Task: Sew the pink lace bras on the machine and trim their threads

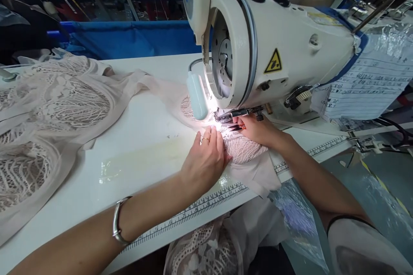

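A beige lace bra [243, 148] lies under the needle area of a white sewing machine [290, 47], lit by a small lamp [197, 96]. My left hand [206, 159], a ring on one finger, presses bent fingers onto the lace just left of the presser foot. Its fingertips are close together, partly lost in the glare. Right of the needle, my right hand [254, 129] is closed around small thread snips [238, 127] with dark blades and a red part, their points toward the lace. The needle itself is hard to make out.
More lace bras [77, 103] are heaped on the left of the white table [129, 163]. A ruler strip [206, 204] runs along the front edge. Lace fabric [206, 249] hangs over my lap. A handwritten paper [368, 79] hangs at the right, above clear plastic [300, 219].
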A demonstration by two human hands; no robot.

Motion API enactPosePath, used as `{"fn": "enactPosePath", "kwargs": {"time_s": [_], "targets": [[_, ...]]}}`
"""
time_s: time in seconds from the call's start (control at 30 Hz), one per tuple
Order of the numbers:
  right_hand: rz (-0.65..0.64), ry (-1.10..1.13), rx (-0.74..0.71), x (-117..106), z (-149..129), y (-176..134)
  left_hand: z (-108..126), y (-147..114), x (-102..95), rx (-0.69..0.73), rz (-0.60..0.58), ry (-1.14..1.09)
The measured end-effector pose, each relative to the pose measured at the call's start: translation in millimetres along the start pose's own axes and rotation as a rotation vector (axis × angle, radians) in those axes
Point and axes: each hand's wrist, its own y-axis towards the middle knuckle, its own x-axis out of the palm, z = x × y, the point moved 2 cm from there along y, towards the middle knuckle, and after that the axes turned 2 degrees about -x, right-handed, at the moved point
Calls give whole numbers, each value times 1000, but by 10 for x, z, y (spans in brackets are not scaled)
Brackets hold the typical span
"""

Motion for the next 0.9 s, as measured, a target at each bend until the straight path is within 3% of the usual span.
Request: {"fn": "enactPosePath", "kwargs": {"time_s": [0.23, 0.37, 0.57, 0.9], "targets": [[-3, 40, -222, -87, -72, -127, -66, -15, 108, 18, 29, -48], [2, 13, -236, -66, -88, -152, -119, 7, 90, 32, 58, -36], [35, 55, -264, -18, -91, -156, -253, 40, 92, 48, -11, -104], [46, 108, -283, -8, -117, -123, -665, 100, 98, 152, -81, -295]]}}
